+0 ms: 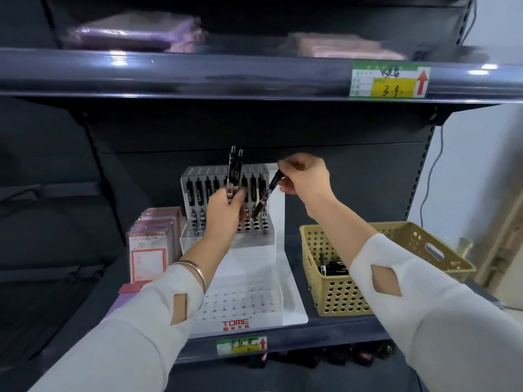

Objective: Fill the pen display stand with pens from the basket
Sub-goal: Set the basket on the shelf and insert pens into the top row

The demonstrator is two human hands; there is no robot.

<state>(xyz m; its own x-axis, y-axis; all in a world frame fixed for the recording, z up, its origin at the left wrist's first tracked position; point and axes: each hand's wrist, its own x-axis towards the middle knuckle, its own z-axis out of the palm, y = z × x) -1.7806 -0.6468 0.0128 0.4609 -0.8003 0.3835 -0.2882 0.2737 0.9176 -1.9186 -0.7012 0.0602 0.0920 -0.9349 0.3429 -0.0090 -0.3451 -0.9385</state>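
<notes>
A white stepped pen display stand [271, 292] marked TOME stands on the middle shelf. Its back tier holds a row of black pens [208, 190]; the lower tiers show open holes. My left hand [226, 207] grips two black pens [234, 171] upright in front of the back tier. My right hand [305, 179] pinches the top of one black pen [264, 198], tilted, its tip down at a hole on the right side of the middle tier. A tan perforated basket [336, 295] stands right of the stand with several black pens [332, 268] inside.
Packs of red-framed cards [152, 244] stand left of the stand. The upper shelf edge [198, 77] overhangs close above, with a green and yellow price tag [390, 83]. A second tag [242, 345] sits on the lower shelf lip. Wrapped goods lie on the top shelf.
</notes>
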